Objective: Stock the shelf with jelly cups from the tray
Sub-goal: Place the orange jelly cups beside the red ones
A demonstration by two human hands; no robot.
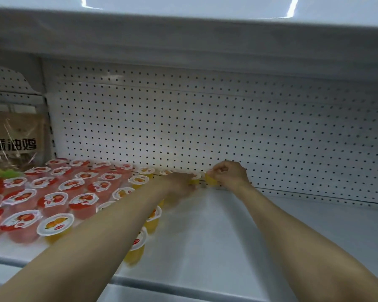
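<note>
Both arms reach deep onto the white shelf [216, 236]. My right hand [229, 173] grips a yellow jelly cup [211, 179] against the pegboard back wall. Just left of it, my left hand [180, 183] touches another yellow jelly cup [195, 178] at the back; its fingers are hidden behind the hand. Several red jelly cups [52, 199] fill the shelf's left part in rows. Yellow jelly cups [55, 225] stand to their right, some partly covered by my left forearm. No tray is in view.
A brown packaged product [13, 140] with printed characters stands at the far left beyond a divider. The perforated white back panel [205, 127] runs the shelf's width. An upper shelf [183, 29] overhangs. The shelf's right half is bare white surface.
</note>
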